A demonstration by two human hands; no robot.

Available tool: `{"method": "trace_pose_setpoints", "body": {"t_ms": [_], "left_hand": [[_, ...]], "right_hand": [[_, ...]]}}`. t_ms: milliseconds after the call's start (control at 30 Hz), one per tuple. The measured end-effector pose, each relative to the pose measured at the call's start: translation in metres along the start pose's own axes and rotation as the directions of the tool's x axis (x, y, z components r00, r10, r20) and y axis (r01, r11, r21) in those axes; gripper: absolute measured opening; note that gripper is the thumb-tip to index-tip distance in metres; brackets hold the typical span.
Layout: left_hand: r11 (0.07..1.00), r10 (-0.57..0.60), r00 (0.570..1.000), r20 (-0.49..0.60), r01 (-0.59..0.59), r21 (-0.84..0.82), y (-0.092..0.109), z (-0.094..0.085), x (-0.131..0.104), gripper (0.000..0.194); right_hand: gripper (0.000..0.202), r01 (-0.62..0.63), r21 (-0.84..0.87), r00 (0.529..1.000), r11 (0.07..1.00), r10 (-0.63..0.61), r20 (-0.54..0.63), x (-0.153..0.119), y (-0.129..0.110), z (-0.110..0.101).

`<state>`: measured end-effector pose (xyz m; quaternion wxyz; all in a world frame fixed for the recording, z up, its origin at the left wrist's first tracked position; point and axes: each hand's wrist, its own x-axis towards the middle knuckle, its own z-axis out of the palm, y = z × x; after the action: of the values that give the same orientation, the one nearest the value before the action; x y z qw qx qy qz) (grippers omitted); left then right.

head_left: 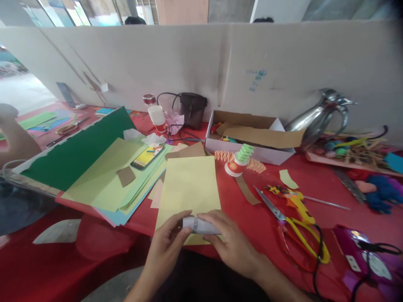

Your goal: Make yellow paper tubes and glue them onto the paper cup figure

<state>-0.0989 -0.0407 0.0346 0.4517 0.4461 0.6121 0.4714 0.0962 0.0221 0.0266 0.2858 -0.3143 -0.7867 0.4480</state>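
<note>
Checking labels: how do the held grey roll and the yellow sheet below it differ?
Colour: the grey roll is pale grey with dark markings; the yellow sheet looks plain.
Shape: the roll is a small cylinder, the sheet flat and far larger.
Support: the left hand and right hand hold the roll; the sheet lies on the red table.

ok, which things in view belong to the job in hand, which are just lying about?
Likely in the job:
grey roll, in left hand and right hand
yellow sheet beneath the hands
perhaps scissors and glue gun, both untouched

Apparently lying about:
phone
dark bag
metal vessel
</note>
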Motion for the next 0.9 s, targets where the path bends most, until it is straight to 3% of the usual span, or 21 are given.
{"method": "trace_pose_setpoints", "body": {"t_ms": [100,200,367,467,567,667,767,833,900], "left_hand": [[0.981,-0.127,0.992,-0.01,0.124,-0.147,-0.001,0.005,-0.004,0.044],[0.946,-0.198,0.979,0.051,0.204,-0.251,-0.007,0.003,-0.005,0.045],[0.95,-0.232,0.97,0.073,0.242,-0.196,-0.015,0.003,-0.016,0.04],[0.943,-0.264,0.962,0.071,0.272,-0.19,-0.019,0.005,-0.028,0.04],[0.914,-0.325,0.939,0.115,0.343,-0.216,-0.024,0.006,-0.04,0.039],[0.921,-0.322,0.937,0.133,0.342,-0.185,-0.028,0.007,-0.048,0.041],[0.977,-0.203,0.978,0.054,0.206,-0.056,-0.031,0.006,-0.046,0.055],[0.984,0.005,0.996,-0.09,0.01,0.176,-0.033,0.003,-0.04,0.064],[0.835,0.291,0.946,-0.145,-0.177,0.521,-0.037,0.0,-0.032,0.056]], "right_hand": [[0.041,-0.045,0.02,0.998,0.999,0.046,-0.043,-0.009,0.002,0.002],[0.036,-0.089,0.054,0.992,0.995,0.093,-0.09,-0.019,0.002,0.005],[0.031,-0.163,0.067,0.975,0.984,0.172,-0.144,-0.036,-0.001,0.011],[0.032,-0.102,0.052,0.974,0.993,0.111,-0.196,-0.049,0.001,0.015],[0.033,-0.055,0.038,0.984,0.998,0.06,-0.17,-0.063,0.005,0.017],[0.037,-0.036,0.003,0.989,0.999,0.036,-0.145,-0.071,0.007,0.015],[0.033,-0.057,-0.034,0.986,0.998,0.051,-0.161,-0.065,0.008,0.007],[0.03,-0.138,-0.071,0.973,0.988,0.121,-0.198,-0.054,0.01,-0.001],[0.027,-0.199,-0.128,0.966,0.972,0.173,-0.192,-0.041,0.013,-0.007]]}}
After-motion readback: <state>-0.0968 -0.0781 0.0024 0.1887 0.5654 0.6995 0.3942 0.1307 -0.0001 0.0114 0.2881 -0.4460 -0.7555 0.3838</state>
